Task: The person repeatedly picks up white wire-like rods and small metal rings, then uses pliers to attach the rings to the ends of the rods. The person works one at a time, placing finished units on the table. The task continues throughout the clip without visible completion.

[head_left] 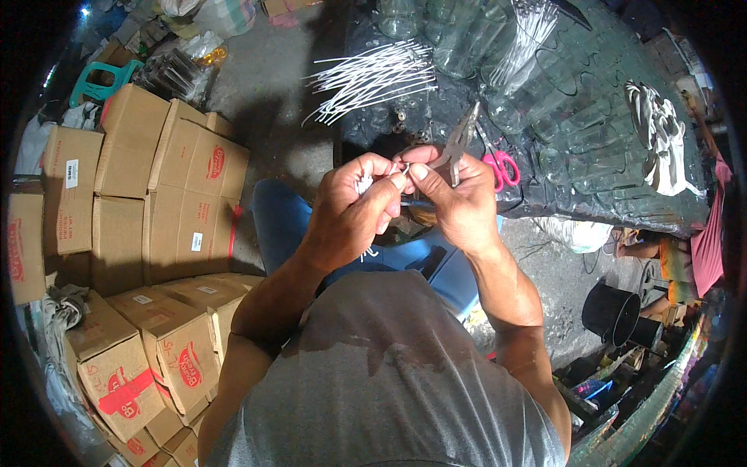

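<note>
Both hands meet over my lap at the table's near edge. My left hand [352, 201] is closed, with white strands [363, 184] showing between its fingers. Thumb and forefinger of my right hand [461, 196] pinch the end of a small white piece [404, 168] together with the left fingertips; its exact kind is too small to tell. Metal pliers [461, 144] are also tucked in the right hand, jaws pointing away from me. Pink-handled scissors [502, 170] lie just right of that hand. Beyond the hands is a pile of thin white strands [377, 80], with small metal rings [401, 117] nearby.
Several clear glass jars [572, 159] cover the right of the dark table [366, 136]. A second strand bundle [529, 43] and white-grey gloves [657, 140] rest among them. Cardboard boxes [124, 222] are stacked at left. A black bucket [611, 314] stands on the floor at right.
</note>
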The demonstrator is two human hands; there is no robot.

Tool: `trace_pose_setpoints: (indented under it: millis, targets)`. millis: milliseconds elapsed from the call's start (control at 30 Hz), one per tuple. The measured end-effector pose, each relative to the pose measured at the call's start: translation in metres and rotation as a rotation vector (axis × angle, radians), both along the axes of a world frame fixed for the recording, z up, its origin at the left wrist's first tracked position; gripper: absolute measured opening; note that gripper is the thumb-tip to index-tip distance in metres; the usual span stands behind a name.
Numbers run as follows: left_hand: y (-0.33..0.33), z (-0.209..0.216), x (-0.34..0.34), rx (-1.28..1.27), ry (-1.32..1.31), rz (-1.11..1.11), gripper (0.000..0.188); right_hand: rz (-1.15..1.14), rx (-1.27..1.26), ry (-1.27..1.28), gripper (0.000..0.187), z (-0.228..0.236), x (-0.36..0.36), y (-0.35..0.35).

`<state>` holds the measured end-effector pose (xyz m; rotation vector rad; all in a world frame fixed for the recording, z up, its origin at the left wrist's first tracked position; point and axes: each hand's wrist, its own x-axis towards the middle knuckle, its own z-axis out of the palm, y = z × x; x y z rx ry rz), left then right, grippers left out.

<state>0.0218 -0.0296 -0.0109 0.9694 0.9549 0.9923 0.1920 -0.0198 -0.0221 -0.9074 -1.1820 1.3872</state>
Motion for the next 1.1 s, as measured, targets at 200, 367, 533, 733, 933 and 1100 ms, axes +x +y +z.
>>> trace_pose_setpoints:
  millis: [200,367,533,733,933,1100]
  targets:
    - [0.001,-0.001,0.000,-0.062,-0.075,0.002,0.014,-0.017,0.032,-0.056,0.012,0.002,-0.001,-0.001]
    - [0.001,0.000,0.000,-0.103,-0.216,-0.002,0.013,-0.038,0.111,-0.011,0.012,-0.001,-0.005,-0.001]
    - [0.002,-0.002,-0.002,-0.090,-0.261,0.001,0.013,-0.072,0.168,-0.124,0.014,-0.005,-0.005,-0.005]
    - [0.001,0.002,-0.006,0.038,-0.128,0.139,0.012,-0.045,0.178,-0.746,0.032,0.031,0.025,-0.002]
    - [0.001,0.001,-0.007,0.151,-0.170,0.210,0.009,0.076,0.507,-1.138,0.045,0.042,0.039,-0.001]
    - [0.001,-0.003,-0.005,0.174,-0.191,0.176,0.009,0.043,0.639,-1.176,0.041,0.044,0.036,-0.001]
